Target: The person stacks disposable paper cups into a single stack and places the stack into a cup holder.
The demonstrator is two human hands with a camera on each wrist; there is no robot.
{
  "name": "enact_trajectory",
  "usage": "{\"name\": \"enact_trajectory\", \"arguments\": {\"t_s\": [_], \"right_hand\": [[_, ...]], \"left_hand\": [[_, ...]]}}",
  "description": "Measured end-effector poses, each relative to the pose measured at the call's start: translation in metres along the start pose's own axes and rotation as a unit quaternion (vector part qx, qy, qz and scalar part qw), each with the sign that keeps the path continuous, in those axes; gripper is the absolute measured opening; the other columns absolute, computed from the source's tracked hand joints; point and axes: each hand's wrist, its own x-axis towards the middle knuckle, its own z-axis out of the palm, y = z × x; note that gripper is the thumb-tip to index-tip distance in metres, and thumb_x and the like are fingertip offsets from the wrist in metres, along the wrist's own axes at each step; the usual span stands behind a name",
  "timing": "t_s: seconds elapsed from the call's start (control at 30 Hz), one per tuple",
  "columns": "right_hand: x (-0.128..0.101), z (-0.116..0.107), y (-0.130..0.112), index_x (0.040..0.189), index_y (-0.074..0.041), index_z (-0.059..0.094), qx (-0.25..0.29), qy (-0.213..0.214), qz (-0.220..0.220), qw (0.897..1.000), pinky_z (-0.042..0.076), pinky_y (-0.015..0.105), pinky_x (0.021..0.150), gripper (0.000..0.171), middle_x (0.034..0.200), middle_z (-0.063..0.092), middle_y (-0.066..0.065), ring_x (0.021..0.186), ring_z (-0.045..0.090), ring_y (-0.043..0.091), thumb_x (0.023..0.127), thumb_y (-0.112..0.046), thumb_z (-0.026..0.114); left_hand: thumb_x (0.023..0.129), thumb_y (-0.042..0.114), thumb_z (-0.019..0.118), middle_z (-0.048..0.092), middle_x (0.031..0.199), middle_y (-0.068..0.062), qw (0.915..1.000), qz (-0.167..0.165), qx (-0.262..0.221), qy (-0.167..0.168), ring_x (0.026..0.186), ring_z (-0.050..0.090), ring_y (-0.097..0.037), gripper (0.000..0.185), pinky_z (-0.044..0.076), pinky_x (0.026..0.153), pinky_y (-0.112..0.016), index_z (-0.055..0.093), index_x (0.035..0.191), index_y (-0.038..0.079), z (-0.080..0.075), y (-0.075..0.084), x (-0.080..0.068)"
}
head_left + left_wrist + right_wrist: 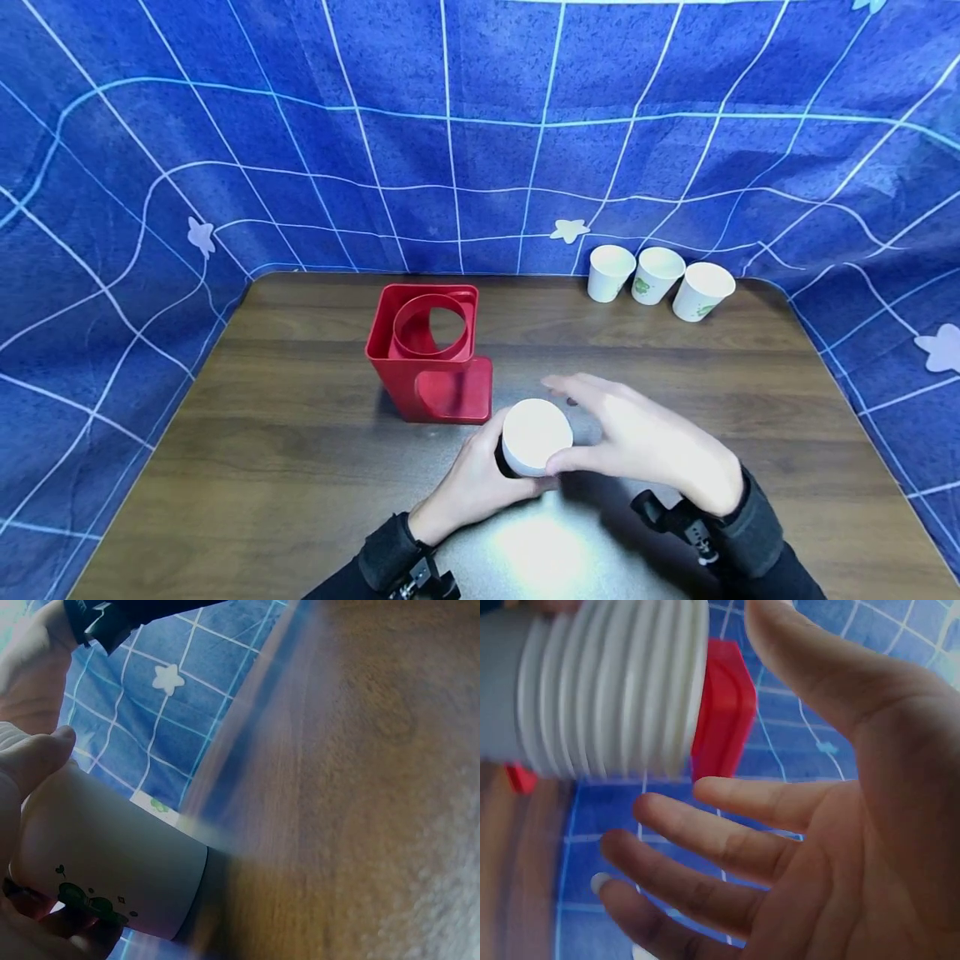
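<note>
A stack of nested white paper cups (537, 435) stands over the middle of the table, its rims piled one behind another in the right wrist view. Green leaf-like print shows on the outer cup (112, 847) in the left wrist view. My left hand (474, 482) grips the stack from the left, thumb and fingers curved round its side. On the other side, my right hand (637, 433) is spread, palm toward the cups, its thumb by the near rim; whether it touches cannot be told. The right wrist view shows that hand's fingers (705, 832) apart, holding nothing.
A red plastic holder (401, 387) with a round ring in its top stands left of the stack, behind my left hand. Three paper cups, a left one (609, 283), a middle one (655, 282) and a right one (701, 296), stand by the table's back edge before a blue cloth (495, 150).
</note>
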Motion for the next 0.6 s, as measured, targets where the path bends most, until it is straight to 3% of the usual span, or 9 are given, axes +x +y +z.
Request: {"name": "enact_trajectory", "arguments": {"t_s": [0.17, 0.4, 0.6], "right_hand": [[-0.009, -0.022, 0.016, 0.147, -0.010, 0.053, -0.011, 0.054, 0.025, 0.998, 0.054, 0.048, 0.098, 0.082, 0.139, 0.063, 0.007, 0.121, 0.064, 0.025, 0.084, -0.055, 0.080], [-0.017, -0.050, 0.038, 0.147, -0.009, 0.052, -0.041, 0.126, 0.048, 0.990, 0.052, 0.054, 0.094, 0.079, 0.132, 0.066, 0.012, 0.118, 0.063, 0.033, 0.084, -0.042, 0.085], [-0.021, -0.064, 0.056, 0.150, -0.010, 0.049, -0.049, 0.175, 0.066, 0.981, 0.049, 0.058, 0.096, 0.083, 0.141, 0.060, 0.017, 0.117, 0.061, 0.039, 0.081, -0.035, 0.088]], "left_hand": [[0.070, 0.041, 0.095, 0.066, 0.128, 0.016, 0.9998, -0.017, -0.011, -0.001, 0.118, 0.062, -0.006, 0.082, 0.051, 0.104, -0.035, 0.052, 0.139, 0.036, 0.001, 0.001, 0.001], [0.069, 0.038, 0.096, 0.066, 0.127, 0.014, 0.9997, -0.022, -0.010, -0.003, 0.118, 0.063, -0.007, 0.081, 0.051, 0.104, -0.036, 0.053, 0.138, 0.033, 0.001, 0.001, 0.000], [0.069, 0.037, 0.096, 0.066, 0.129, 0.013, 0.9997, -0.020, -0.013, -0.005, 0.119, 0.063, -0.008, 0.081, 0.051, 0.105, -0.037, 0.053, 0.138, 0.032, 0.001, 0.001, 0.001]]}}
